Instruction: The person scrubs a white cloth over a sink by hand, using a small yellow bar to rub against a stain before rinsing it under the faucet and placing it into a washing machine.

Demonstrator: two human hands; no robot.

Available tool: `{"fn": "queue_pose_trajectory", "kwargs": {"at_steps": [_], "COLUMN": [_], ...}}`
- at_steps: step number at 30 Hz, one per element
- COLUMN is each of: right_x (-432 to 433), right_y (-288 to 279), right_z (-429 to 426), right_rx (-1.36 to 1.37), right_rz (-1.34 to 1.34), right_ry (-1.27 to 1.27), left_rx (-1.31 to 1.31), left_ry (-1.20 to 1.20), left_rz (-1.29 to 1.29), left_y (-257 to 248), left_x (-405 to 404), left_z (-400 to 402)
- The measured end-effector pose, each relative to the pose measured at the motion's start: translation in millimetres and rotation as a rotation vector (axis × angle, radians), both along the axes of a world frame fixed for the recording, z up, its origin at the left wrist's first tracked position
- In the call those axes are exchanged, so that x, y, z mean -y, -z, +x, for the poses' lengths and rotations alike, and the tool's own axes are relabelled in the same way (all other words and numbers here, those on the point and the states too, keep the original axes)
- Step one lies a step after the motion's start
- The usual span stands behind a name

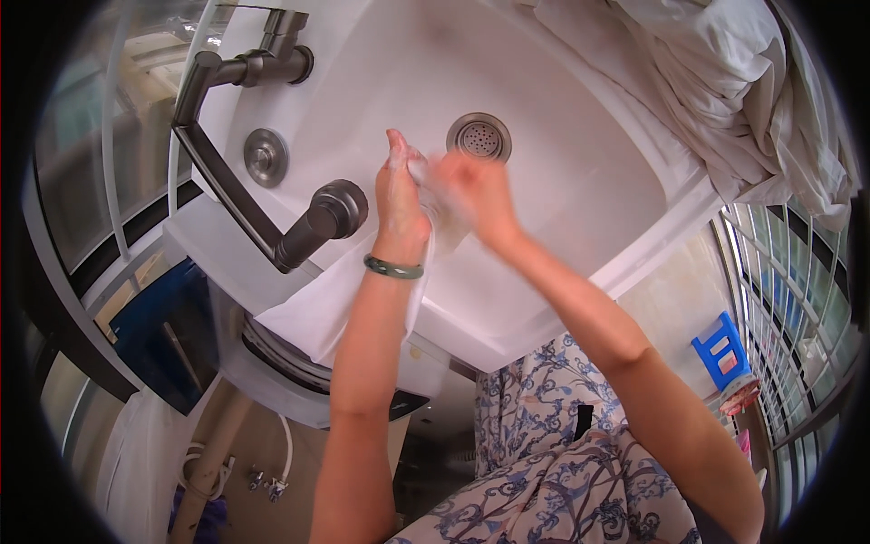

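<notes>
A wet white cloth [309, 316] runs from the sink's front-left edge, under my left wrist, up to my hands. My left hand [399, 194] holds part of it, thumb pointing away from me, with suds on the skin. A green bangle [393, 267] circles that wrist. Just to the right, my right hand [479, 197] is curled around the cloth and blurred by motion. Exactly how the fabric lies between the fingers is hidden. Both hands are above the white sink basin [578, 177], close to its metal drain strainer [479, 138].
A dark metal faucet [234, 197] reaches over the left side, its head near my left hand. Beside it is a round metal knob [266, 158]. Bunched pale fabric [700, 88] hangs over the right rim. A blue plastic stool [724, 350] stands lower right.
</notes>
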State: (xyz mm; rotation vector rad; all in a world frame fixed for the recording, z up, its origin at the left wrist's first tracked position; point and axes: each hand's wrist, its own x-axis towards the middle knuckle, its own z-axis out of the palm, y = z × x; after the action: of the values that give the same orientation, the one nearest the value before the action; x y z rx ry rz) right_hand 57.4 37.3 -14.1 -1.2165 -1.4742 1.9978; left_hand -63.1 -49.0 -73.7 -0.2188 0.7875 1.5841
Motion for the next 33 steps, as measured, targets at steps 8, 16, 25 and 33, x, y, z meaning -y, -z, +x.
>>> {"fn": "queue_pose_trajectory", "kwargs": {"at_steps": [8, 16, 25, 33], "right_x": [0.9, -7.1, -7.9, -27.3], "right_y": [-6.2, 6.9, 15.7, 15.4], "right_z": [-17.7, -13.4, -8.9, -7.1], "right_rx": [0.070, 0.259, 0.174, 0.369], "right_rz": [0.580, 0.450, 0.537, 0.397], "right_ry": [0.156, 0.074, 0.047, 0.095], "left_rx": [-0.113, -0.211, -0.238, -0.300], "left_ry": [-0.035, -0.095, -0.145, -0.102], "left_rz": [-0.189, -0.398, -0.556, -0.684], "left_y": [-23.9, -30.0, -56.9, -67.0], "left_x": [-18.9, -28.0, -57.0, -73.4], "left_z": [33.0, 43.7, 60.9, 69.9]}}
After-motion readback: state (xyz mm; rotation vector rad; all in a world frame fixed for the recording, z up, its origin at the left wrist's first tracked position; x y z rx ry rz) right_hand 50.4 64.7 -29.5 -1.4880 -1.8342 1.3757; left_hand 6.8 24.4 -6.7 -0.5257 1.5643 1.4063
